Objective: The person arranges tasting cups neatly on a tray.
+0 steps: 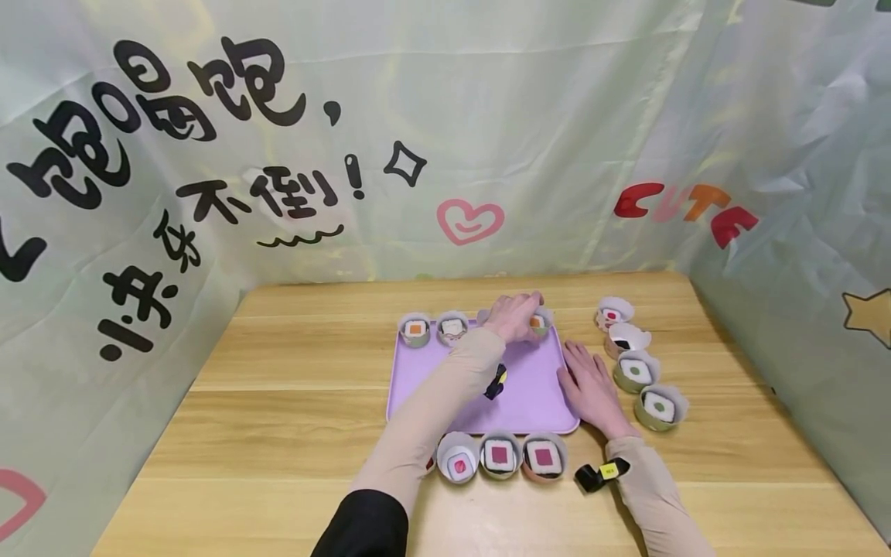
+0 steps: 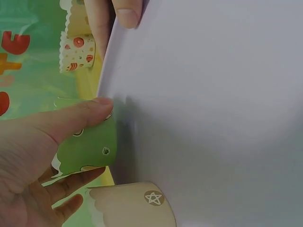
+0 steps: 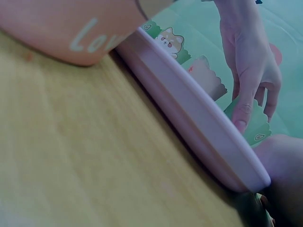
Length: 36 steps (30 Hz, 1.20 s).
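Note:
On the table lies a purple tray (image 1: 431, 387). My left hand (image 1: 513, 316) reaches over it to the far right corner and holds a green paper cup (image 2: 90, 142), thumb on the near side and fingers round the other. Inside that cup shows a sushi piece with an orange centre (image 1: 537, 321). Along the far edge of the tray stand a cup with an orange-centred piece (image 1: 415, 330) and a cup with a white piece (image 1: 452, 329); another is partly hidden by my left hand. My right hand (image 1: 592, 383) rests at the tray's right edge, fingers extended.
Several cups with sushi pieces, such as a green one (image 1: 660, 408), stand in a line on the right. More cups, among them a pink-centred one (image 1: 459, 464), sit along the tray's near edge. A printed cloth (image 1: 543, 116) hangs behind the table.

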Available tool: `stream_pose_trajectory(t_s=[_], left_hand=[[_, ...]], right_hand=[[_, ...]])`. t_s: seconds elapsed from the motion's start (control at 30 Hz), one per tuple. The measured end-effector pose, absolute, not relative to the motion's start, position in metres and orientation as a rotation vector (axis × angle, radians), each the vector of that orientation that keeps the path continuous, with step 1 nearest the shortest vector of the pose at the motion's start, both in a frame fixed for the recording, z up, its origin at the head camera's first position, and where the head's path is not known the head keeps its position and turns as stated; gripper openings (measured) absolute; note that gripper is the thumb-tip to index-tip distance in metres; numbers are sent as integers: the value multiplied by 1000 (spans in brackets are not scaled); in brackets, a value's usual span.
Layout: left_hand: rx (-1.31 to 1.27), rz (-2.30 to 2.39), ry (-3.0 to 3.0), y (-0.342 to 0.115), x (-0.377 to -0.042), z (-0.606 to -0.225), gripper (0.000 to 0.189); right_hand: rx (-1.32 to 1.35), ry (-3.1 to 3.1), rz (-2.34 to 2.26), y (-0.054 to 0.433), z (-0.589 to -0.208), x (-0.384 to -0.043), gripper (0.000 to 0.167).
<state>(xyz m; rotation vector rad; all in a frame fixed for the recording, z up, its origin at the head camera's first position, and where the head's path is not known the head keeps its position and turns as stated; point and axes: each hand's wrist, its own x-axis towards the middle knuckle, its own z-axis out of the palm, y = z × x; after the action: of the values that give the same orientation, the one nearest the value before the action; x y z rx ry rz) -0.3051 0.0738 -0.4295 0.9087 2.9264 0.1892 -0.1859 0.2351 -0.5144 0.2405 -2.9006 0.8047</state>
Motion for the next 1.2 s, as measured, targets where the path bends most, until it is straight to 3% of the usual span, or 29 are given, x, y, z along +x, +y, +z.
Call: stream_pose_trajectory(t_s=[1.2], left_hand=[[850,178,2928,78,-306,-438,75]], right_hand=[[245,-2897,791,234,-513,-186,52]])
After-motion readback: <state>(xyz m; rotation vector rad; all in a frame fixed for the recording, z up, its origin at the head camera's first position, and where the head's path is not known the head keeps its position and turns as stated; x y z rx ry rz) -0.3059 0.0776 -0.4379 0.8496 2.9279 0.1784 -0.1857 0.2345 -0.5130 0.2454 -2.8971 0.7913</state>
